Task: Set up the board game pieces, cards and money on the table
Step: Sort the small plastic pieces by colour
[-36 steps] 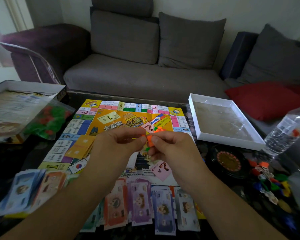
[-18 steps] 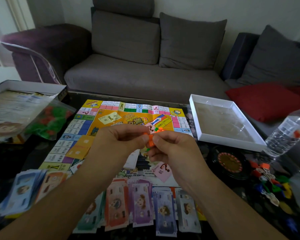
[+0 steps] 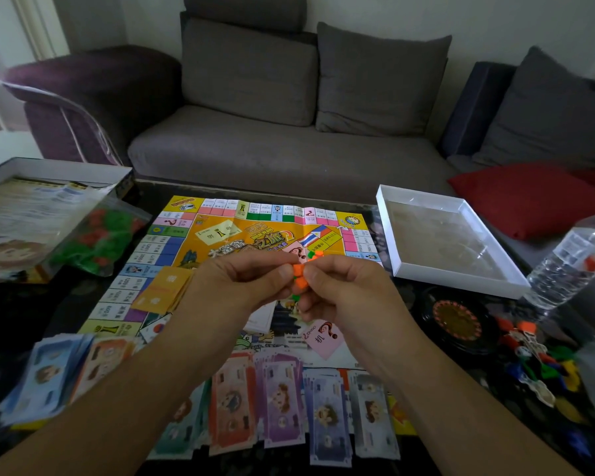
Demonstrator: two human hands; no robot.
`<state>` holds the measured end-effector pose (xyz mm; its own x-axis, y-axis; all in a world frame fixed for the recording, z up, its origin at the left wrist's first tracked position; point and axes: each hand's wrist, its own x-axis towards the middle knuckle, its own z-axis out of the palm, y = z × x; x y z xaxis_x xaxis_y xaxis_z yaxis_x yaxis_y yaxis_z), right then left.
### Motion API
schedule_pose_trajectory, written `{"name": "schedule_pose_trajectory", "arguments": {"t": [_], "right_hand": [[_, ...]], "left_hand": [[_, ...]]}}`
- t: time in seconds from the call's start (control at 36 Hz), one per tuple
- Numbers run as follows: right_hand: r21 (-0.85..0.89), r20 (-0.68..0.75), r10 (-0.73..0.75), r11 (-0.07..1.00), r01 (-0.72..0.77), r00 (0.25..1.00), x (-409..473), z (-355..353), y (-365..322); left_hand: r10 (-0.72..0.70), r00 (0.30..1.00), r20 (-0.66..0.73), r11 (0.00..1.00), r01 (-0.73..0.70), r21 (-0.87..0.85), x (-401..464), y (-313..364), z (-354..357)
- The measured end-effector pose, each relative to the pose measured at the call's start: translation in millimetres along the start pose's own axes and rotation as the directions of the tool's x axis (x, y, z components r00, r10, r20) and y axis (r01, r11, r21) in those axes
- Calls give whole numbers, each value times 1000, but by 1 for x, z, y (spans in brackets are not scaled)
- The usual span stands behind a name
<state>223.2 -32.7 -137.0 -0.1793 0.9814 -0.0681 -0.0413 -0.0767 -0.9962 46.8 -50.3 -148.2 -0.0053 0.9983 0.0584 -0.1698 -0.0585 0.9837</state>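
Little has moved since a second ago: both my hands stay raised together over the board, pinching the same orange pieces.

Far left: open game box (image 3: 49,173) holding printed sheets. Just right of it, clear bag of red and green pieces (image 3: 100,240) on the tabletop (image 3: 21,314). Near left: loose fan of blue and orange money (image 3: 59,369).

Centre: game board (image 3: 255,231) lying flat; yellow card stack (image 3: 164,290) on its left side; pink question-mark card (image 3: 323,336) on its near right. Row of money piles (image 3: 282,403) along the board's near edge.

Above the board: left hand (image 3: 241,286), fingers curled, thumb and fingertips pinching the small orange pieces (image 3: 299,274); right hand (image 3: 344,290) pinching the same cluster from the other side. A bit of green shows beneath.

Right: white box tray (image 3: 454,276); black roulette wheel (image 3: 457,317); heap of coloured pawns (image 3: 536,359); water bottle (image 3: 571,262) at the far edge.
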Motion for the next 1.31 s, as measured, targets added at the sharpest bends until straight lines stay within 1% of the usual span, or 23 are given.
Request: {"name": "schedule_pose_trajectory", "arguments": {"t": [0.14,0.25,0.33,0.44,0.5,0.56,0.67,0.75,0.86,1.03,1.11,1.19,1.25,1.31], "right_hand": [[-5,-8,14,1000,-14,1000,-1,-1,-3],[-35,-24,2,999,-3,1000,-2,0,-3],[-98,-56,-16,995,11,998,-4,1,-4],[-199,-84,-68,979,50,994,-6,3,-5],[-209,-82,-77,976,59,994,-7,3,-6],[-167,-81,-78,984,63,994,-6,3,-7],[-3,-84,-58,998,58,995,-4,-1,-10],[94,-51,-39,995,43,998,-4,-2,-11],[93,-17,-45,995,47,999,-4,0,-10],[120,-38,-72,990,76,997,-4,-1,-9],[141,-49,-30,989,37,998,-3,-1,-8],[177,-63,5,984,6,998,-3,1,-6],[158,-97,-10,987,26,995,-4,4,-2],[150,-141,-20,988,42,990,-5,9,3]], "left_hand": [[-8,1000,20,999,9,-31,1,-1,-1],[16,1000,12,999,-16,38,0,0,1],[36,999,-15,994,-34,102,0,0,2],[31,998,-61,993,-24,120,-1,3,4],[24,997,-79,993,-14,121,-1,5,5],[18,996,-86,994,-9,109,0,7,5],[17,994,-108,997,-9,76,1,8,3],[12,996,-92,997,-5,77,1,7,2],[25,999,-48,994,-19,106,0,6,2],[26,998,-48,996,-22,84,-1,8,3],[24,999,-42,998,-21,59,-2,9,4],[42,999,-30,996,-40,75,-3,8,6],[46,998,-48,997,-43,66,-4,5,9],[23,995,-94,999,-19,44,-6,1,13]]}}
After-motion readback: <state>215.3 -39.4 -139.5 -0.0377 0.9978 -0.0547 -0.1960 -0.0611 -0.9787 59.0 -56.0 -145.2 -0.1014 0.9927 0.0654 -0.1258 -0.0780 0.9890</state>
